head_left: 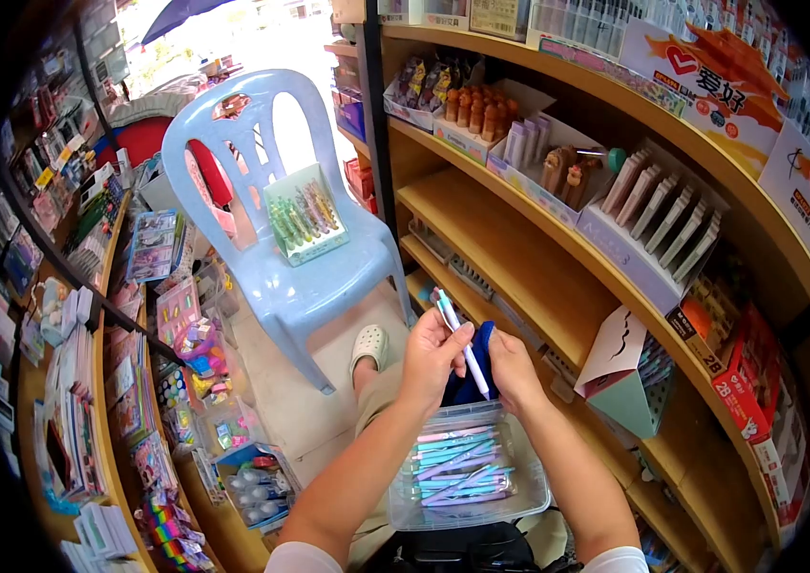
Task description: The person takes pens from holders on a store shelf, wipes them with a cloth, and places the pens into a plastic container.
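My left hand point(436, 355) is closed on a white pen point(473, 367) with a light blue end, held at a slant above a clear plastic box. My right hand point(510, 368) grips a dark blue cloth point(467, 380) close beside the pen's lower end. Below both hands, the clear box point(525, 501) holds several pens in pink, turquoise and lilac, lying roughly side by side. The box sits at my lap.
A blue plastic chair point(276, 286) bears an open display box of pens point(307, 215). On the right, a wooden shelf point(481, 258) carries pen boxes and a tilted green carton point(622, 401). Stationery and toys crowd the left shelf point(99, 382). My shoe point(368, 346) is on the floor.
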